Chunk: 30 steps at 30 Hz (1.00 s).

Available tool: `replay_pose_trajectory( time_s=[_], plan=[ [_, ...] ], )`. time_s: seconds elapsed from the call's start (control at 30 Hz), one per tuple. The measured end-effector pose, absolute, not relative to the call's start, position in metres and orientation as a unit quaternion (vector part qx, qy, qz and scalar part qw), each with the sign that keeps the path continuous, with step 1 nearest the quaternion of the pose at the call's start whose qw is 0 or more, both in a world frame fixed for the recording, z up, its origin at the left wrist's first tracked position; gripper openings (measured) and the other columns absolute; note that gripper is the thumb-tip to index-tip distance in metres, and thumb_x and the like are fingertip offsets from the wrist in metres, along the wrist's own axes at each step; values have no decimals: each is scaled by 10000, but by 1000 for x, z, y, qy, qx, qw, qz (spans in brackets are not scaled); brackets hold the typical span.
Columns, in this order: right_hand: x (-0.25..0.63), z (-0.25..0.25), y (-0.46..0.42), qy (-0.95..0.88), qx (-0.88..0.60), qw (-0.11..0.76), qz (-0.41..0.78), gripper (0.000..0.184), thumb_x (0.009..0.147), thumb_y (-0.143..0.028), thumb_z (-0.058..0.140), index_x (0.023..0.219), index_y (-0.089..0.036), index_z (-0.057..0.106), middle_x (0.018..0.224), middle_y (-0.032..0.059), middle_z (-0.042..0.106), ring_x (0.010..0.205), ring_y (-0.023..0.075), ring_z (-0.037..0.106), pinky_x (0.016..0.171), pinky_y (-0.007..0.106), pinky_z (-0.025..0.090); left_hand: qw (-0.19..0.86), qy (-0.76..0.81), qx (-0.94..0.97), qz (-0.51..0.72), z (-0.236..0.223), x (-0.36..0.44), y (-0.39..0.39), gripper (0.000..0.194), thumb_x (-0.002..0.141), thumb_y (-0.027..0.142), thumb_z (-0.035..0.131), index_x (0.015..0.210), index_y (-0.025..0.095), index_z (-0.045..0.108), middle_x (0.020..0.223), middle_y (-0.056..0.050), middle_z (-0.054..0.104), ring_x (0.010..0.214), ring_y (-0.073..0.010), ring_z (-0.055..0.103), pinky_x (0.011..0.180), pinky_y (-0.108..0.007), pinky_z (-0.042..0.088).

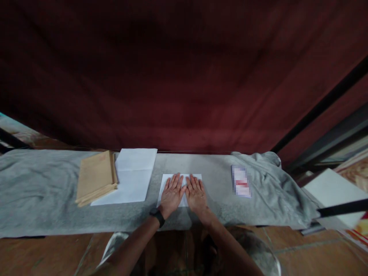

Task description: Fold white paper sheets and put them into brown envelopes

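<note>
On the gray-draped desk (215, 214), 2 bare hands lie palms down on 1 white sheet (184, 203). The left hand (171, 193), wearing a black band (157, 217) at its wrist, has its fingers (175, 181) extended with narrow gaps, its thumb angled in toward the other hand. The right hand (196, 194) has its fingers (196, 182) outstretched too, slightly parted; both press flat, gripping nothing. Over to the left, brown envelopes (96, 174) sit stacked, partly covering larger white paper (135, 176). Well to the right of the hands lies 1 blurred, pale printed item (241, 181). Behind the desk hangs dark red cloth (184, 96).
</note>
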State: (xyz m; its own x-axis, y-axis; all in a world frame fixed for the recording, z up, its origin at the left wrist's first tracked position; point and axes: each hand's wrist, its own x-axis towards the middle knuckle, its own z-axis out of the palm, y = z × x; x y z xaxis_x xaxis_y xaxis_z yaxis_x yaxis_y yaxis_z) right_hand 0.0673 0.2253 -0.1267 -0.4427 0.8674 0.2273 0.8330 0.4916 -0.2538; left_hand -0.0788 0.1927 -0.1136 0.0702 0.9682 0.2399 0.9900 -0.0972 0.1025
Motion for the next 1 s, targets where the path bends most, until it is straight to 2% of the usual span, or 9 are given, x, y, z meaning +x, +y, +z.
replay_pose_trajectory(
  time_s=[0.13, 0.37, 0.43, 0.53, 0.6, 0.77, 1.0],
  plan=[
    [75, -124, 228, -833, -526, 161, 58, 508, 1022, -302, 355, 1511, -166, 377, 1576, 135, 335, 1459, 267, 326, 1189, 509, 240, 43, -685, -717, -117, -113, -89, 188, 565, 1018, 402, 275, 1479, 109, 416, 1559, -146, 388, 1472, -248, 308, 1200, -462, 263],
    [83, -116, 229, -800, -572, 167, 67, 548, 1031, -341, 326, 1513, -84, 345, 1563, 178, 328, 1461, 286, 319, 1198, 536, 224, 59, -697, -706, -110, -118, -103, 181, 599, 1000, 439, 296, 1500, 123, 388, 1554, -154, 387, 1464, -262, 325, 1194, -487, 263],
    [78, -112, 225, -803, -563, 181, 75, 554, 1035, -360, 313, 1516, -88, 340, 1575, 162, 306, 1474, 277, 289, 1206, 520, 229, 69, -695, -708, -105, -119, -105, 182, 594, 993, 421, 308, 1502, 125, 386, 1554, -151, 390, 1466, -262, 319, 1197, -487, 251],
    [66, -109, 218, -837, -496, 206, 103, 524, 1045, -412, 293, 1521, -200, 351, 1602, 69, 279, 1483, 237, 272, 1214, 472, 247, 79, -683, -720, -87, -118, -106, 185, 557, 987, 368, 308, 1497, 168, 407, 1556, -134, 396, 1462, -264, 329, 1186, -493, 259],
    [61, -109, 215, -848, -477, 203, 116, 498, 1049, -414, 297, 1506, -236, 381, 1597, 48, 304, 1478, 225, 285, 1217, 466, 242, 89, -677, -727, -73, -117, -107, 186, 541, 982, 331, 299, 1486, 185, 431, 1554, -135, 402, 1453, -272, 345, 1177, -496, 268],
    [67, -112, 217, -834, -501, 194, 130, 494, 1034, -434, 369, 1497, -265, 396, 1599, 63, 300, 1474, 236, 293, 1208, 483, 239, 111, -668, -733, -58, -120, -113, 185, 545, 971, 307, 291, 1480, 181, 441, 1551, -137, 409, 1453, -262, 345, 1180, -478, 252],
    [75, -110, 221, -806, -534, 208, 149, 502, 1035, -398, 368, 1504, -221, 385, 1602, 82, 270, 1486, 239, 258, 1207, 465, 254, 81, -653, -749, -79, -130, -92, 199, 567, 970, 291, 236, 1468, 129, 453, 1548, -148, 410, 1453, -286, 331, 1158, -517, 267]
  ],
)
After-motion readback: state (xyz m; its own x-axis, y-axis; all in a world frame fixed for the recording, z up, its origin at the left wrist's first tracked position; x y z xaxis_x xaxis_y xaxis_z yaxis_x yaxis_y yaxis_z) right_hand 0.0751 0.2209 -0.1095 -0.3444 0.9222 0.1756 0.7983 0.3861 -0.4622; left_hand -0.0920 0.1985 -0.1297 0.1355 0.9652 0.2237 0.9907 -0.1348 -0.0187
